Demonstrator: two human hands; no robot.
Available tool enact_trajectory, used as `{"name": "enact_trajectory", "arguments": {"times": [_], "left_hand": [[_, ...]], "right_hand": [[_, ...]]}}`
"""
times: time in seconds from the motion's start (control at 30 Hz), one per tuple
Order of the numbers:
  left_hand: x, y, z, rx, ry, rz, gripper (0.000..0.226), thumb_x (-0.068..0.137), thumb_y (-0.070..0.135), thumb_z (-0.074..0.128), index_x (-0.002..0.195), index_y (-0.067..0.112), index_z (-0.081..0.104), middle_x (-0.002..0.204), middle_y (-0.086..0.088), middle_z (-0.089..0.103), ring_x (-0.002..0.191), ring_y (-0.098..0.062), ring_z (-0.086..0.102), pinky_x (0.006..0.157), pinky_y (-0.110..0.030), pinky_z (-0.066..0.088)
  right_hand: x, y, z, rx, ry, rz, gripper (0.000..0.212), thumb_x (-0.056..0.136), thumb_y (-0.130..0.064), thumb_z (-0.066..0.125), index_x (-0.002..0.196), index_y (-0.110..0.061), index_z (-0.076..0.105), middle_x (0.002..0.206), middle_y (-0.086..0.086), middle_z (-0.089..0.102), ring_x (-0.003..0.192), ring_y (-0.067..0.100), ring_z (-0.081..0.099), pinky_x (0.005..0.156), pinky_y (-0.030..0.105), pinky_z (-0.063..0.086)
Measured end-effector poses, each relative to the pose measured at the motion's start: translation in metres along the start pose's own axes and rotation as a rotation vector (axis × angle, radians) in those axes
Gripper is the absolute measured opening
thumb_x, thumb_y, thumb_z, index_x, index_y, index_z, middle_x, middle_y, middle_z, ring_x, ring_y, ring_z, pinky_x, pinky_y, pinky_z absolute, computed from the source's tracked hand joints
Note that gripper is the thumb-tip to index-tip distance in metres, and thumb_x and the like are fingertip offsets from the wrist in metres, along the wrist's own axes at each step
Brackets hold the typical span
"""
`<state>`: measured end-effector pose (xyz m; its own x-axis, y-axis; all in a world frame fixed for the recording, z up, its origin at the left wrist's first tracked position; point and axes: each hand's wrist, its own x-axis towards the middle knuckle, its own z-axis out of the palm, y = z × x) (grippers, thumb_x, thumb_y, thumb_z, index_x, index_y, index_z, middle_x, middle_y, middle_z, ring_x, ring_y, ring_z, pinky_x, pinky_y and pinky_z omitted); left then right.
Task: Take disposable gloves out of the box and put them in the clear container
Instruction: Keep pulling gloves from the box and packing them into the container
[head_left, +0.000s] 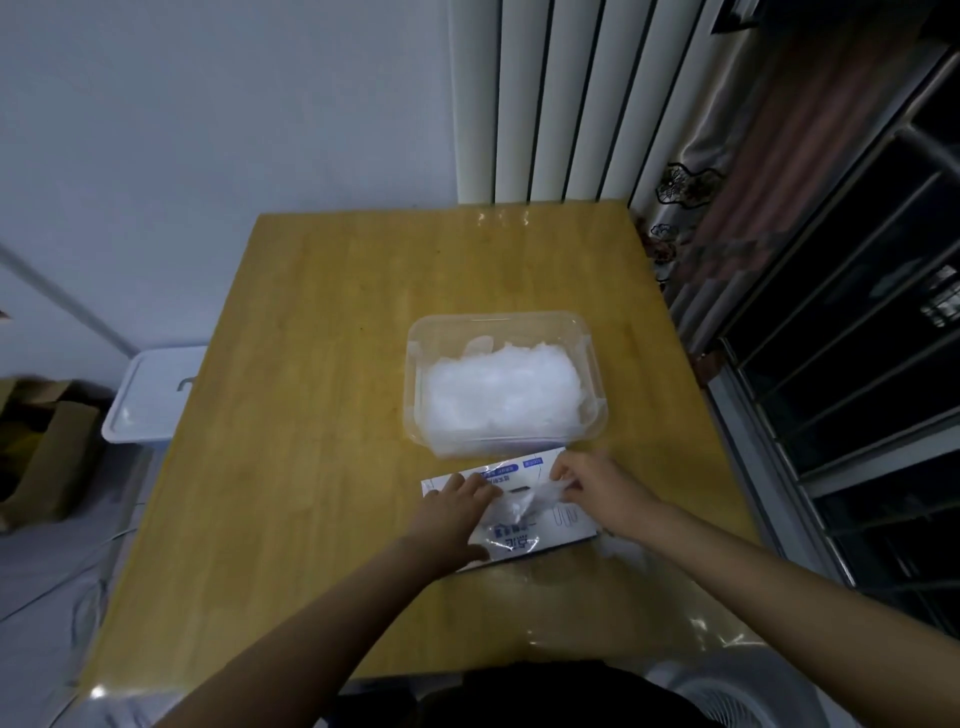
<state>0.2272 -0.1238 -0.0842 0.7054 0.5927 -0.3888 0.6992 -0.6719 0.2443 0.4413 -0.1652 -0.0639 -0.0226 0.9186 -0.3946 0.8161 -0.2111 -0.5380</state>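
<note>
Closest in, both forearms reach over the table (311, 364) to the box (569, 519), which lies flat near the front edge, white with blue print. The left hand (452, 512) is laid on the box's left half with the fingers fairly straight. It isn't gripping anything, and my guess is it's pinning the box down. The right hand (592, 488) is at the box's right side, thumb and fingertips pinching a thin see-through glove (524, 501) that stretches from the slot up toward that hand.

This stuff is basically film: weighs nothing, floppy, clingy, and it'll drag its neighbours out of the slot if you yank. I'd pinch a bunched bit right at the opening rather than one edge, pull slow, and keep the other hand on the box, since cardboard that light will probably lift with the glove.

Just beyond the box, almost touching its far edge, sits the clear container (415, 374), already holding a fluffy pile of gloves (498, 395) that reaches close to the rim, so it's a short hop. You may have to pat the pile down, as it looks springy.

Further off, a white lidded bin (150, 395) stands on the floor past the table's left side, and a curtain (753, 182) hangs at the back right.
</note>
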Motion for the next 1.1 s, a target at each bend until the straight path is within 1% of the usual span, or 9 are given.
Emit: {"name": "enact_trajectory", "arguments": {"times": [0.1, 0.2, 0.33, 0.43, 0.57, 0.73, 0.83, 0.97, 1.1], "left_hand": [[0.000, 0.001, 0.001, -0.038, -0.005, -0.031, 0.076, 0.079, 0.039, 0.072, 0.142, 0.024, 0.032, 0.145, 0.005, 0.031, 0.129, -0.019, 0.032, 0.096, -0.037, 0.040], [0.000, 0.002, 0.001, -0.054, -0.005, -0.054, 0.077, 0.078, 0.038, 0.073, 0.142, 0.025, 0.032, 0.146, 0.006, 0.031, 0.130, -0.018, 0.031, 0.095, -0.037, 0.043], [-0.002, 0.003, 0.000, -0.070, 0.002, -0.062, 0.074, 0.079, 0.038, 0.072, 0.142, 0.026, 0.034, 0.145, 0.007, 0.033, 0.129, -0.017, 0.032, 0.093, -0.034, 0.042], [0.000, 0.004, 0.000, -0.110, 0.072, -0.092, 0.055, 0.087, 0.038, 0.063, 0.136, 0.026, 0.042, 0.141, 0.008, 0.039, 0.127, -0.015, 0.035, 0.091, -0.031, 0.041], [0.004, 0.004, -0.001, -0.172, 0.167, -0.164, 0.030, 0.094, 0.028, 0.055, 0.123, 0.021, 0.053, 0.131, 0.005, 0.049, 0.123, -0.014, 0.040, 0.085, -0.025, 0.037], [0.008, 0.006, 0.000, -0.171, 0.181, -0.259, 0.018, 0.095, 0.022, 0.052, 0.109, 0.013, 0.060, 0.117, -0.003, 0.058, 0.113, -0.019, 0.046, 0.080, -0.028, 0.038], [0.007, 0.003, 0.000, -0.268, 0.212, -0.245, 0.012, 0.095, 0.017, 0.051, 0.101, 0.009, 0.059, 0.108, -0.007, 0.060, 0.104, -0.022, 0.048, 0.076, -0.028, 0.037], [0.001, 0.002, -0.003, -0.566, 0.292, -0.169, 0.009, 0.093, 0.005, 0.051, 0.085, 0.010, 0.053, 0.091, -0.008, 0.056, 0.087, -0.023, 0.049, 0.070, -0.025, 0.037], [-0.001, 0.007, 0.001, -0.706, 0.304, -0.149, 0.014, 0.095, 0.005, 0.050, 0.082, 0.011, 0.046, 0.079, -0.003, 0.052, 0.076, -0.019, 0.047, 0.065, -0.025, 0.033]], "right_hand": [[-0.002, -0.004, -0.005, 0.019, 0.039, 0.008, 0.014, 0.088, -0.003, 0.059, 0.085, -0.016, 0.058, 0.091, 0.001, 0.059, 0.088, 0.016, 0.059, 0.068, 0.017, 0.043], [-0.004, -0.009, -0.007, 0.008, 0.065, -0.001, 0.007, 0.089, -0.007, 0.061, 0.083, -0.011, 0.063, 0.086, 0.001, 0.060, 0.082, 0.013, 0.058, 0.062, 0.014, 0.039], [-0.011, -0.017, -0.006, -0.076, 0.097, -0.040, 0.013, 0.091, -0.012, 0.059, 0.081, -0.015, 0.067, 0.085, -0.004, 0.059, 0.079, 0.011, 0.057, 0.059, 0.014, 0.037], [-0.017, -0.023, -0.010, -0.201, 0.149, -0.093, 0.011, 0.094, -0.015, 0.055, 0.099, -0.017, 0.064, 0.104, -0.003, 0.059, 0.097, 0.014, 0.057, 0.073, 0.022, 0.044], [-0.022, -0.039, -0.001, -0.278, 0.110, -0.214, 0.035, 0.094, -0.019, 0.055, 0.129, -0.017, 0.050, 0.130, -0.003, 0.048, 0.122, 0.015, 0.041, 0.097, 0.026, 0.036], [-0.020, -0.056, 0.024, -0.267, 0.005, -0.177, 0.038, 0.101, -0.025, 0.043, 0.138, -0.016, 0.044, 0.140, 0.002, 0.046, 0.126, 0.018, 0.044, 0.104, 0.027, 0.035], [-0.015, -0.059, 0.032, -0.282, 0.005, -0.138, 0.036, 0.102, -0.027, 0.040, 0.134, -0.013, 0.047, 0.135, 0.006, 0.051, 0.119, 0.022, 0.051, 0.099, 0.031, 0.041], [-0.010, -0.057, 0.039, -0.264, 0.034, -0.083, 0.031, 0.101, -0.031, 0.041, 0.123, -0.014, 0.054, 0.123, 0.007, 0.060, 0.108, 0.024, 0.058, 0.088, 0.032, 0.046], [-0.009, -0.058, 0.042, -0.341, 0.070, -0.126, 0.027, 0.100, -0.029, 0.040, 0.115, -0.017, 0.058, 0.113, 0.006, 0.064, 0.100, 0.025, 0.060, 0.070, 0.028, 0.035]]}}
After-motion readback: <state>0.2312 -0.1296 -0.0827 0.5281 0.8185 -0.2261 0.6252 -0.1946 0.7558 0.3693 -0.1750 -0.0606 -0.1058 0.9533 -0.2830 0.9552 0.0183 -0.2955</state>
